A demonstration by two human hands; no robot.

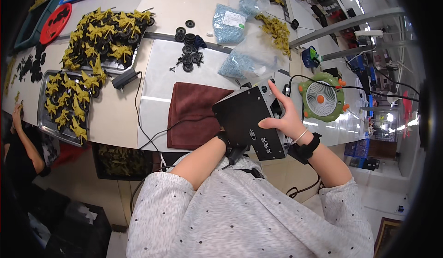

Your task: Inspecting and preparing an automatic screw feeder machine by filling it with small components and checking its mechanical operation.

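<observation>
A black metal box [244,119] with printed marks on its face is tilted in front of my body, above the table's near edge. My right hand [290,115] grips its right side, the thumb on the black face and the index finger stretched along the far edge. My left hand [222,134] is at the box's lower left edge; its fingers are hidden behind the box. A folded maroon cloth [191,103] lies on the table beside the box, with a black cable running across it. A black power adapter [124,79] lies farther left.
Metal trays [42,85] hold several yellow toys with black wheels. Loose black wheels [187,57] and bags of light blue granules [228,27] lie farther back. A green fan [321,99] stands at right. Another person's hand [17,116] is at far left.
</observation>
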